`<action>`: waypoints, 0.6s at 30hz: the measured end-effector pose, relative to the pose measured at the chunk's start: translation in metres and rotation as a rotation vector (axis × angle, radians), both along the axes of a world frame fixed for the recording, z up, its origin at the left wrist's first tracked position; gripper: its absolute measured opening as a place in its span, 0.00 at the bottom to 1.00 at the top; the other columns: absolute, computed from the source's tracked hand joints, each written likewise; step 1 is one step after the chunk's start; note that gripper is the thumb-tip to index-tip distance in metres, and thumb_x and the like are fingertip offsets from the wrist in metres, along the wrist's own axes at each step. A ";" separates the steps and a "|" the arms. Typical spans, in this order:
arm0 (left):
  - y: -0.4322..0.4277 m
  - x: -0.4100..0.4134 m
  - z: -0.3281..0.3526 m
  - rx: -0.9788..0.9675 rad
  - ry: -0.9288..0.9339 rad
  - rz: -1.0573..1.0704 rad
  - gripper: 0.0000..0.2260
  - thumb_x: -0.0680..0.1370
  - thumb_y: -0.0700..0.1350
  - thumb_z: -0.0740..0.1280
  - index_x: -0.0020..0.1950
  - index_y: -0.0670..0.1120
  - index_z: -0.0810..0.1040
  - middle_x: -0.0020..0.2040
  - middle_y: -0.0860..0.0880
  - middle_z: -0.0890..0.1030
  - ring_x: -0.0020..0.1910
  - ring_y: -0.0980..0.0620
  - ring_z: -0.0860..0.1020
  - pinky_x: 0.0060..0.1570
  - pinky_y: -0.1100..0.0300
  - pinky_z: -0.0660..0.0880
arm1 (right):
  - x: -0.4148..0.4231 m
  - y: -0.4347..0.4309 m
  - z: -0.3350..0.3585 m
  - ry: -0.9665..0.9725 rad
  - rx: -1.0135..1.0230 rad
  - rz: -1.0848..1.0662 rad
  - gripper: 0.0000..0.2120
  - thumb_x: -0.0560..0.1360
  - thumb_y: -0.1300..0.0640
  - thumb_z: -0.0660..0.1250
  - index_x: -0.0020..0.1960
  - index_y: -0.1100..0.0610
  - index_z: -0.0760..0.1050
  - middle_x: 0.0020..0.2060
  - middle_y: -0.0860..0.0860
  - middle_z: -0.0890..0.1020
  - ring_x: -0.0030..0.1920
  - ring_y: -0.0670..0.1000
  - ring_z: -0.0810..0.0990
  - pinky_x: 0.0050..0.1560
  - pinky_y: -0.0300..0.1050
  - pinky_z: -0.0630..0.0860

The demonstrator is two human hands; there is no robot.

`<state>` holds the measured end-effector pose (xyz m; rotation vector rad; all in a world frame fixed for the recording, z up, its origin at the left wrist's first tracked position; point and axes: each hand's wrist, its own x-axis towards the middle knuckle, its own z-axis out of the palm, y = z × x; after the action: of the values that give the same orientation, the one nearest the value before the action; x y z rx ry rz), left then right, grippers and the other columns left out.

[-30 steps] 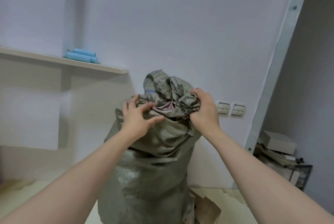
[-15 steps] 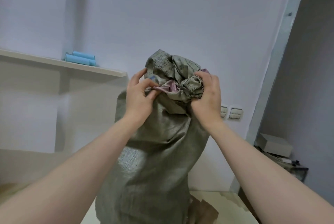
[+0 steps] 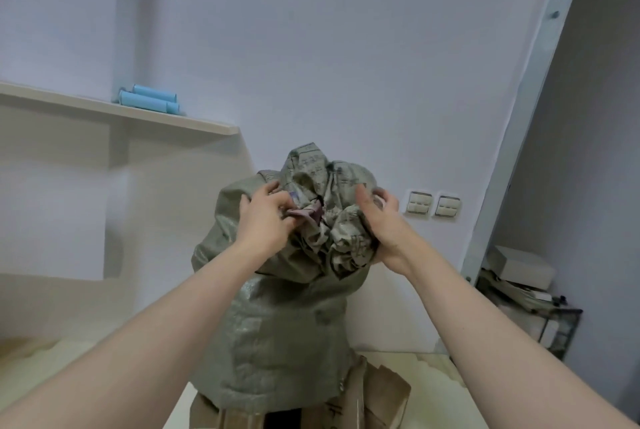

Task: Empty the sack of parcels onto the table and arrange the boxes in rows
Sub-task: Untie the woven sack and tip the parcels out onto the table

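Observation:
A full grey-green woven sack (image 3: 277, 328) stands upright in front of me, its bunched neck at the top. A pinkish tie strip (image 3: 306, 212) shows at the neck. My left hand (image 3: 265, 220) pinches that strip and the sack's neck from the left. My right hand (image 3: 379, 220) cups the crumpled neck from the right, fingers partly spread against the fabric. The parcels inside are hidden. Brown cardboard (image 3: 374, 394) shows under the sack's base.
A pale table surface (image 3: 433, 394) lies below. A wall shelf (image 3: 114, 113) at left holds light blue rolls (image 3: 149, 103). Two wall switches (image 3: 433, 204) sit right of the sack. A metal post (image 3: 519, 151) and a cluttered rack with a white box (image 3: 523, 267) stand at right.
The sack has dropped lower in view after being lifted. My left hand now pinches the pink strip; my right hand has loosened from a tight grasp to a cupping hold.

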<state>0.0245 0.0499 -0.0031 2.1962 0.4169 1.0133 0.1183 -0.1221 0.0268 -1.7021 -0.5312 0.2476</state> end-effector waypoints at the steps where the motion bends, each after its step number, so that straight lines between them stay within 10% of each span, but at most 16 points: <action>1: -0.006 0.000 0.000 0.016 -0.010 -0.005 0.10 0.75 0.44 0.73 0.37 0.53 0.75 0.75 0.48 0.67 0.77 0.38 0.55 0.76 0.42 0.43 | 0.003 0.001 0.000 0.031 0.034 -0.020 0.62 0.44 0.22 0.74 0.73 0.36 0.54 0.74 0.49 0.63 0.69 0.58 0.70 0.51 0.70 0.78; 5: -0.031 0.005 -0.013 0.064 -0.051 -0.042 0.06 0.75 0.48 0.73 0.41 0.51 0.78 0.76 0.55 0.65 0.79 0.38 0.46 0.75 0.45 0.47 | 0.001 0.016 -0.005 0.036 0.023 0.061 0.54 0.60 0.36 0.78 0.76 0.48 0.53 0.62 0.48 0.74 0.58 0.55 0.78 0.48 0.54 0.80; 8: -0.034 0.006 -0.021 0.086 -0.113 -0.100 0.02 0.74 0.48 0.74 0.43 0.56 0.83 0.76 0.56 0.64 0.79 0.42 0.44 0.73 0.54 0.43 | 0.015 0.036 -0.023 0.028 0.056 -0.051 0.62 0.44 0.36 0.84 0.71 0.51 0.62 0.57 0.52 0.81 0.56 0.56 0.82 0.57 0.56 0.80; 12: -0.024 0.006 -0.029 0.188 -0.062 -0.121 0.11 0.75 0.47 0.73 0.55 0.59 0.83 0.76 0.54 0.62 0.79 0.44 0.44 0.75 0.50 0.42 | 0.020 0.048 -0.032 -0.101 0.031 -0.213 0.33 0.56 0.50 0.78 0.61 0.49 0.75 0.51 0.50 0.84 0.51 0.53 0.82 0.56 0.51 0.81; 18: -0.017 0.003 -0.027 0.127 0.084 0.121 0.54 0.65 0.58 0.79 0.77 0.64 0.43 0.77 0.54 0.32 0.78 0.44 0.35 0.70 0.27 0.44 | 0.017 0.049 0.012 -0.157 0.355 -0.246 0.16 0.63 0.61 0.69 0.48 0.46 0.79 0.43 0.49 0.85 0.47 0.54 0.84 0.54 0.56 0.82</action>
<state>0.0272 0.0327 -0.0297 2.3568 0.5421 1.0396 0.1353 -0.0728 0.0391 -1.4278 -0.4449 -0.1522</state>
